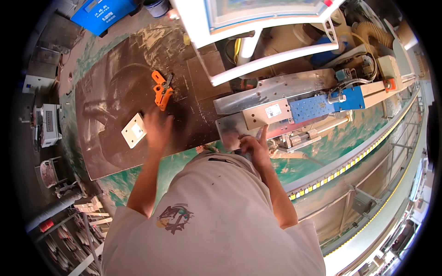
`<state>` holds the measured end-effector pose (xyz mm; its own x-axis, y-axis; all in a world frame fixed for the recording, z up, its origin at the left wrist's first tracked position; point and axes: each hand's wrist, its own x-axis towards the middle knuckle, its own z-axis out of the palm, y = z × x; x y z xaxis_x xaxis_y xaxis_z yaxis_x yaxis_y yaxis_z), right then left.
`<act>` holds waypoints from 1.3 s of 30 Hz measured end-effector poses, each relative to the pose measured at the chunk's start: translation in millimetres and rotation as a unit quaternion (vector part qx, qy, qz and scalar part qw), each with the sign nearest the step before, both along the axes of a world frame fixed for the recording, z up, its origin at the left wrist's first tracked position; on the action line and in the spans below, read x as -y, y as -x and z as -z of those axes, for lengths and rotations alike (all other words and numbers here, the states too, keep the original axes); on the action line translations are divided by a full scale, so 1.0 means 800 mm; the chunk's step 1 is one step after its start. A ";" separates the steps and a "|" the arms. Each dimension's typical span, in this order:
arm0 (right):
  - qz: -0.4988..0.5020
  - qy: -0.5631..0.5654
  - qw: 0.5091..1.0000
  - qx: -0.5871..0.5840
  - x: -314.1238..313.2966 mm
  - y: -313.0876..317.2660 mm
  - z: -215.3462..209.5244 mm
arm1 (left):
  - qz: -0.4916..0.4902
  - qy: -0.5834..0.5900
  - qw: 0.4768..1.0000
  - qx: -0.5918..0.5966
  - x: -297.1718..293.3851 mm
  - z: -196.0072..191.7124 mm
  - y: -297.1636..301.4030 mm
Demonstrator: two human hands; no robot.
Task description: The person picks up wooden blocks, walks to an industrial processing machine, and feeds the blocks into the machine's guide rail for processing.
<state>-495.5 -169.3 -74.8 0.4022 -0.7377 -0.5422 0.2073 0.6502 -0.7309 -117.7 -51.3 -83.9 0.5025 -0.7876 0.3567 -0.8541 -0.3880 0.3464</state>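
Observation:
My left hand (159,131) is over the dark brown board, smeared by motion, so its fingers cannot be read. Close to its left lies a small pale wooden plate (134,131) with dark holes and a white label. Just beyond the hand is an orange flat piece (162,89) with a black lever-like part. My right hand (258,148) is at the near edge of the machine's metal bed (229,126). Its index finger points out toward a wooden block (266,113) with holes and a white label; the other fingers are partly curled, and nothing shows in them.
The block on the bed adjoins a blue perforated plate (312,109). A white-framed guard (276,59) with a window overhangs the far side. Sawdust lies on the brown board (110,92). A blue bin (103,16) stands far left; a rail with yellow marks (331,174) runs at right.

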 end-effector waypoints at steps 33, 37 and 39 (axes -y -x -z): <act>0.063 0.100 0.991 -0.066 0.019 0.006 0.026 | 0.116 -0.170 0.966 -0.154 -0.060 -0.015 0.089; 0.062 0.116 0.988 -0.077 0.022 0.011 0.032 | 0.116 -0.199 0.961 -0.155 -0.046 -0.019 0.096; 0.072 0.132 0.985 -0.080 0.030 0.023 0.033 | 0.110 -0.219 0.957 -0.152 -0.039 -0.023 0.101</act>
<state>-513.6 -193.3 -101.0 0.2081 -0.9047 -0.3717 0.1507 0.4051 -0.9018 -198.1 -20.4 -65.6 0.3352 -0.9270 -0.1683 -0.8170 -0.3750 0.4381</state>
